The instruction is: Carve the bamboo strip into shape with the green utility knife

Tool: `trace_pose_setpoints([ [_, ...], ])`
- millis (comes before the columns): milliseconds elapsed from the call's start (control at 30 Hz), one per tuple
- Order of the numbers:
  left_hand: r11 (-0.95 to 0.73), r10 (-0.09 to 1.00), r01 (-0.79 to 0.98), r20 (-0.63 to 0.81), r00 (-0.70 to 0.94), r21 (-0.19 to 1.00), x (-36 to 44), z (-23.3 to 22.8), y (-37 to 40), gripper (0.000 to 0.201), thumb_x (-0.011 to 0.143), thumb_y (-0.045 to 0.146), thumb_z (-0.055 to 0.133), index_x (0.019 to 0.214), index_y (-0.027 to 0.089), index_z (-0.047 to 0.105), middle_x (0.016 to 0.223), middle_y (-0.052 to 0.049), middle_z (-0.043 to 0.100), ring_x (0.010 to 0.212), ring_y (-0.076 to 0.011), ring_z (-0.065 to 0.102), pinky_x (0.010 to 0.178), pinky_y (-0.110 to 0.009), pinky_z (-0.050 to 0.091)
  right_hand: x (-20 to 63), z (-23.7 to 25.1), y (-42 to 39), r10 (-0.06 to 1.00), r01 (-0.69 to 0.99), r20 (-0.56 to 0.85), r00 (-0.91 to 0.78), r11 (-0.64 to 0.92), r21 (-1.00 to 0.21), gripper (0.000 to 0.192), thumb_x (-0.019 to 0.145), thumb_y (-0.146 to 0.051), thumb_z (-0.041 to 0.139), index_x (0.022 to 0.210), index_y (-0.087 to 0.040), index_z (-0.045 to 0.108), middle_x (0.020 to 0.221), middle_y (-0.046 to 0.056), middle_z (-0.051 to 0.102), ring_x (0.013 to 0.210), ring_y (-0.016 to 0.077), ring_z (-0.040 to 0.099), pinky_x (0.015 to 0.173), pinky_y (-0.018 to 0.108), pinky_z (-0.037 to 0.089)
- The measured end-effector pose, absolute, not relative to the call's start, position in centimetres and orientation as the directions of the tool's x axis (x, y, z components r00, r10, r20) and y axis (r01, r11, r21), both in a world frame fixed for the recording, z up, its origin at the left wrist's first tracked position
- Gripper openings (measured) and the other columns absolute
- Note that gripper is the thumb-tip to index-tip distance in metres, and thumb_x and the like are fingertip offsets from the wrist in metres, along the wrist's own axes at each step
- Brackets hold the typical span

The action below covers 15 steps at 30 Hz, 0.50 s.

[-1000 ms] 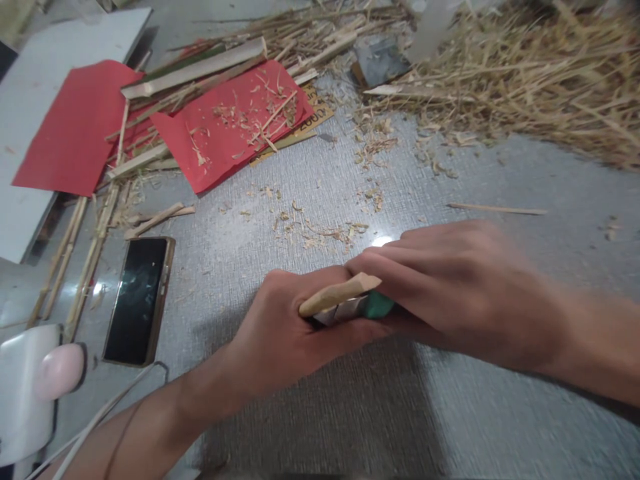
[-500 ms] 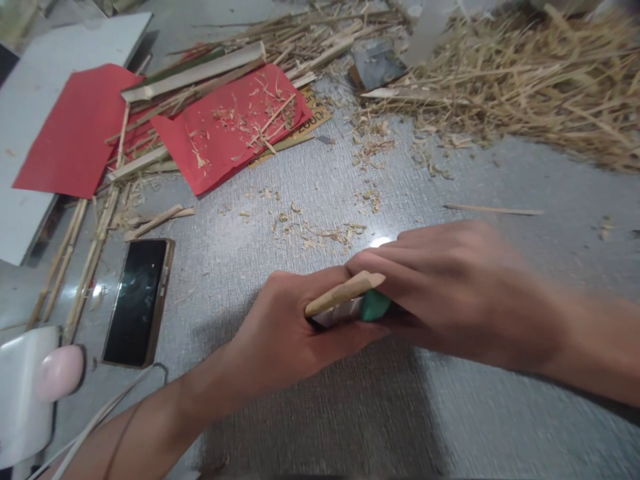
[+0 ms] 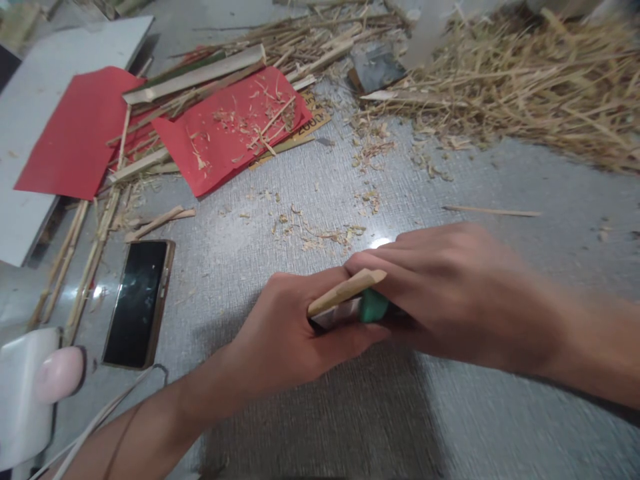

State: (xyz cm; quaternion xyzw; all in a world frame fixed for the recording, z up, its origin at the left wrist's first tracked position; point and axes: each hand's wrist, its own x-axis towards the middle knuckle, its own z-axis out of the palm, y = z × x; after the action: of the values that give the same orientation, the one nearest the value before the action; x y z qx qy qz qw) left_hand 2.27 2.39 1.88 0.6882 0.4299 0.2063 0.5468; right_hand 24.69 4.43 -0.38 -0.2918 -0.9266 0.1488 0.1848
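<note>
My left hand is closed around a pale bamboo strip, whose cut end slants up out of the grip beside the thumb. Just under the strip lies a flat grey blade-like piece with a green part, probably a small knife; most of it is hidden by my fingers. My right hand is curled over the green end, and its fingers touch those of my left hand. Both hands are together, low over the grey table.
A phone, a pink rounded item and a white object lie at left. Red paper sheets and bamboo sticks spread behind, with a heap of shavings back right. A thin sliver lies beyond my right hand.
Almost nothing differs. The strip and both hands have shifted very slightly, and the grip looks the same.
</note>
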Motion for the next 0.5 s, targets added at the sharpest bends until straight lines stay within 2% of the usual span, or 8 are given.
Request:
trace_pose_setpoints([
  [233, -0.039, 0.821, 0.380, -0.187, 0.540, 0.924, 2.23, 1.70, 2.28, 0.019, 0.091, 0.024, 0.080, 0.084, 0.021, 0.062, 0.065, 0.009, 0.050, 0.057, -0.0069, 0.040, 0.052, -0.021, 0.035, 24.70, -0.18, 4.50, 0.600, 0.489, 0.231, -0.766, 0.776, -0.398, 0.022, 0.108, -0.042, 0.053, 0.102, -0.022, 0.059, 0.079, 0.000, 0.067, 0.061, 0.0163, 0.055, 0.062, 0.035, 0.025],
  [500, -0.032, 0.817, 0.389, -0.200, 0.540, 0.921, 2.34, 2.01, 2.34, 0.014, 0.091, 0.025, 0.079, 0.087, 0.019, 0.066, 0.066, 0.008, 0.052, 0.057, -0.0069, 0.042, 0.053, -0.019, 0.036, 24.72, -0.26, 4.32, 0.603, 0.507, 0.219, -0.767, 0.779, -0.368, 0.019, 0.105, -0.040, 0.059, 0.109, -0.021, 0.058, 0.081, 0.001, 0.069, 0.063, 0.0182, 0.060, 0.062, 0.034, 0.030],
])
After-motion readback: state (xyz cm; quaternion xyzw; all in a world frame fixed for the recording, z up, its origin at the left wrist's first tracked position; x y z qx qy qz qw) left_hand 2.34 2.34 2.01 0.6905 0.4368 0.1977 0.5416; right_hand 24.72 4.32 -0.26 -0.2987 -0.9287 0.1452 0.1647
